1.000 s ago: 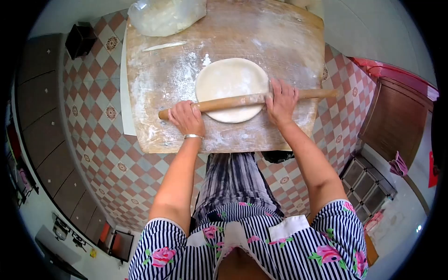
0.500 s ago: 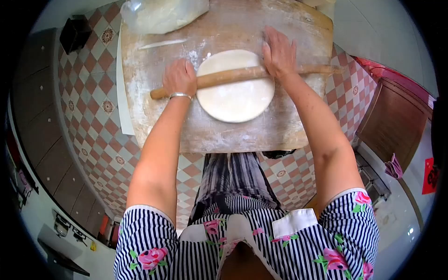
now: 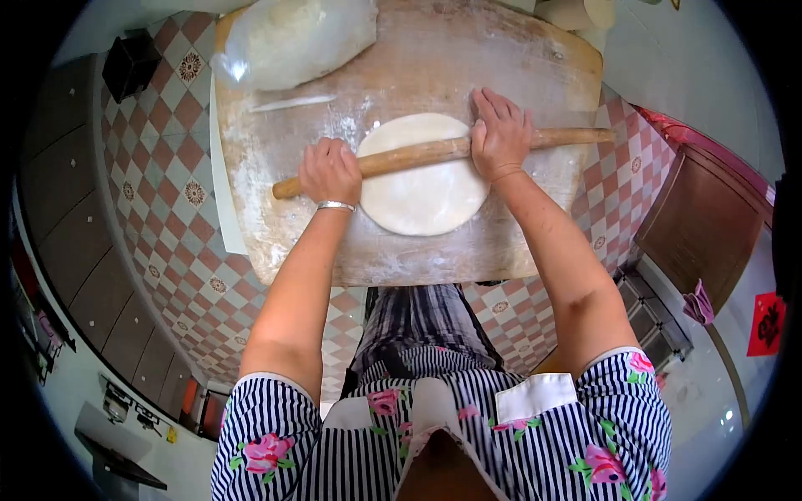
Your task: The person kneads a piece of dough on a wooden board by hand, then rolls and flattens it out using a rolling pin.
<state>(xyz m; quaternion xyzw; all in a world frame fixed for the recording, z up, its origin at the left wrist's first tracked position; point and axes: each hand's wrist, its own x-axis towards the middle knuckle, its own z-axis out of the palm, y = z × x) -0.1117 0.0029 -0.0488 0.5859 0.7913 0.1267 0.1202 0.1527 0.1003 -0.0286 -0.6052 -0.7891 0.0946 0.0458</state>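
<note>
A flat, rounded sheet of pale dough (image 3: 426,200) lies on a floured wooden board (image 3: 401,271). Across its upper half runs a long wooden rolling pin (image 3: 418,154), tilted slightly up to the right. My left hand (image 3: 331,171) is curled over the pin just beside the dough's left edge, a silver bracelet at its wrist. My right hand (image 3: 504,134) grips the pin at the dough's right edge, its fingers pointing away from me and the thumb alongside. Both undersides of the hands are hidden. The pin's ends stick out beyond each hand.
A clear plastic bag (image 3: 301,42) with something pale inside sits at the board's far left. Near it lies a thin white strip (image 3: 292,103). Pale containers (image 3: 585,12) stand at the far right corner. A brown panel (image 3: 702,225) is to the right, above the tiled floor.
The board, dough and bag appear lower in the view. Both hands stay on the rolling pin, which lies at nearly the same place across the dough, slightly nearer its far edge.
</note>
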